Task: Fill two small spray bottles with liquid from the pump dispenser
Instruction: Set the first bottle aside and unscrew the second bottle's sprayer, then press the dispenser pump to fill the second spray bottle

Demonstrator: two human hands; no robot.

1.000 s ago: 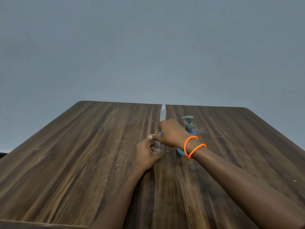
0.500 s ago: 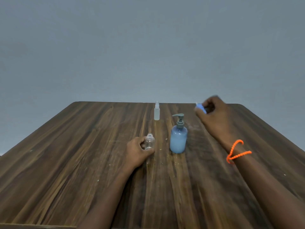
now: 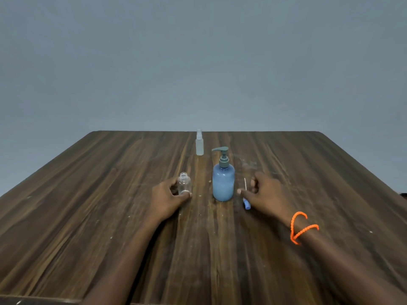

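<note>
My left hand (image 3: 167, 199) grips a small clear spray bottle (image 3: 184, 183) that stands uncapped on the wooden table (image 3: 88, 205). Just to its right stands the blue pump dispenser (image 3: 223, 183) with its grey pump head. My right hand (image 3: 266, 194) rests low on the table to the right of the dispenser, fingers apart. A blue spray cap (image 3: 247, 204) with a thin white tube lies on the table against the thumb side of that hand. A second small spray bottle (image 3: 199, 144), frosted and capped, stands farther back.
The table's far edge runs just behind the capped bottle, with a plain grey wall beyond. Orange beaded bands (image 3: 300, 227) circle my right wrist. The table's near edge is at the bottom of the view.
My right hand lifted the blue cap off the clear bottle, swung it out to the far right, then brought it down beside the dispenser. My left hand stayed on the bottle.
</note>
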